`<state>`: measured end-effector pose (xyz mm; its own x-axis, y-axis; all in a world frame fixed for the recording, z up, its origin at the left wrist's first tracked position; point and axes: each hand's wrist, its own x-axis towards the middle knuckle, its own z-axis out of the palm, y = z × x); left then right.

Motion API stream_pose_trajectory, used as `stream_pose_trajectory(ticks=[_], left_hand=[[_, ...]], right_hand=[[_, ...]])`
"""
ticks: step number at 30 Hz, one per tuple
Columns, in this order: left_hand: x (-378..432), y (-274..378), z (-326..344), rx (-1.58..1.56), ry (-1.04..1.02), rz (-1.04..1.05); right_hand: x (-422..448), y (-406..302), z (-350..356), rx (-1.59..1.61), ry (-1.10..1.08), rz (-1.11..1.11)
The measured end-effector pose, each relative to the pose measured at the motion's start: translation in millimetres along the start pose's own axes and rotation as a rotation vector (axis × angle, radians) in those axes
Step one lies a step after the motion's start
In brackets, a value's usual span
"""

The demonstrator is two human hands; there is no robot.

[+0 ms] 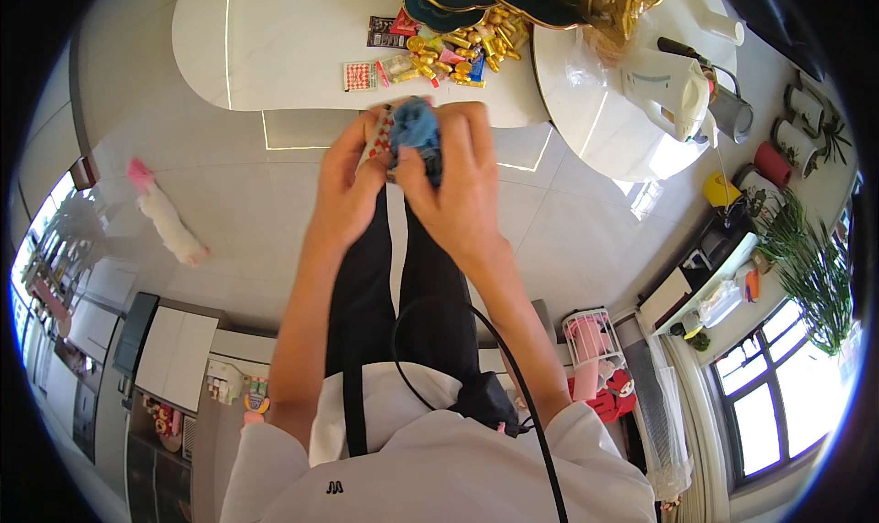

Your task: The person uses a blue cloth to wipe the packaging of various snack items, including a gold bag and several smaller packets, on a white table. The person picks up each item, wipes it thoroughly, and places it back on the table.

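My left hand grips a small packet with a red-and-white pattern, held near the front edge of the white marble-look table. Beside it, a crumpled blue thing, perhaps cloth or a wrapper, is held by my right hand. The two held things touch, and the fingers hide parts of both. Beyond the hands lies a pile of gold-wrapped candies mixed with colourful packets. A red-and-white checked packet lies flat at the pile's left, with dark sachets behind it.
Dark green gold-rimmed dishes stand behind the candies. On a round side table are a white hand mixer, a clear plastic bag and a white cup. A white furry thing with a pink end is on the floor at left.
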<state>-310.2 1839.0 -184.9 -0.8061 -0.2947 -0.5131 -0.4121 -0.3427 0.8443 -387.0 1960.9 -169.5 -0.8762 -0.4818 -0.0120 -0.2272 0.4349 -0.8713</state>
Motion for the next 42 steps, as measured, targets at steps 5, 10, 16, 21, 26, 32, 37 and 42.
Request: stream_pose_trajectory(ticks=[5, 10, 16, 21, 26, 32, 37, 42], left_hand=[[-20.5, 31.4, 36.6, -0.633, 0.166, -0.027], [-28.2, 26.0, 16.8, -0.823, 0.048, -0.066], [-39.1, 42.4, -8.4, -0.696, 0.065, -0.082], [-25.5, 46.6, -25.1, -0.712, -0.011, -0.011], [-34.9, 54.3, -47.5, -0.592, -0.022, -0.101], [-25.7, 64.1, -54.3, -0.755, 0.042, -0.016], [-26.2, 65.9, -60.0, -0.635, 0.113, -0.003], [-29.9, 64.4, -101.3, -0.476, 0.323, -0.052]], right_hand=[[-12.9, -10.7, 20.7, 0.017, 0.078, -0.028], [-13.2, -29.5, 15.3, -0.108, -0.102, -0.308], [25.5, -34.2, 39.5, -0.071, 0.055, -0.038], [-0.3, -64.4, 41.6, -0.051, -0.144, -0.368], [31.6, -54.6, 54.9, -0.125, -0.018, -0.220], [12.6, -82.7, 69.9, -0.091, -0.164, -0.396], [50.1, -49.2, 74.8, -0.241, -0.017, -0.197], [28.3, -44.4, 52.1, -0.041, 0.004, 0.152]])
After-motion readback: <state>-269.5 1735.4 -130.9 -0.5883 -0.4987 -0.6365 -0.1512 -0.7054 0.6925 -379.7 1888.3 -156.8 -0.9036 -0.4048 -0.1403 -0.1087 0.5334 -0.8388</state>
